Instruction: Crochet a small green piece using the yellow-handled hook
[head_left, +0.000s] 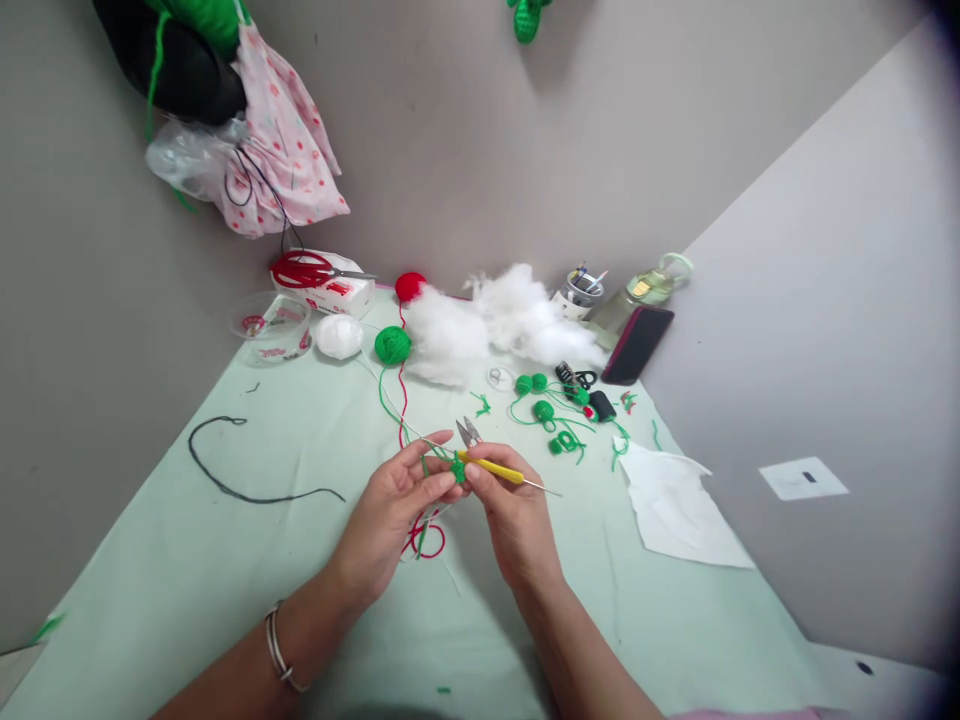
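My left hand (397,500) pinches a small green crochet piece (456,466), with green yarn running over its fingers back to a green yarn ball (392,344). My right hand (514,515) grips a yellow-handled crochet hook (499,470) whose tip is in the green piece and whose metal end points right. Both hands hover just above the pale green tablecloth (225,560). Small thread snips (469,432) lie just behind the hands. A loop of red yarn (424,540) lies under my left hand.
White stuffing (495,325), a red yarn ball (409,286), several small green crocheted pieces (541,410), a dark phone (637,344), a cup of tools (579,294), red scissors (311,270) on a box, a plastic bowl (271,326), a black cord (240,480), white paper (679,505).
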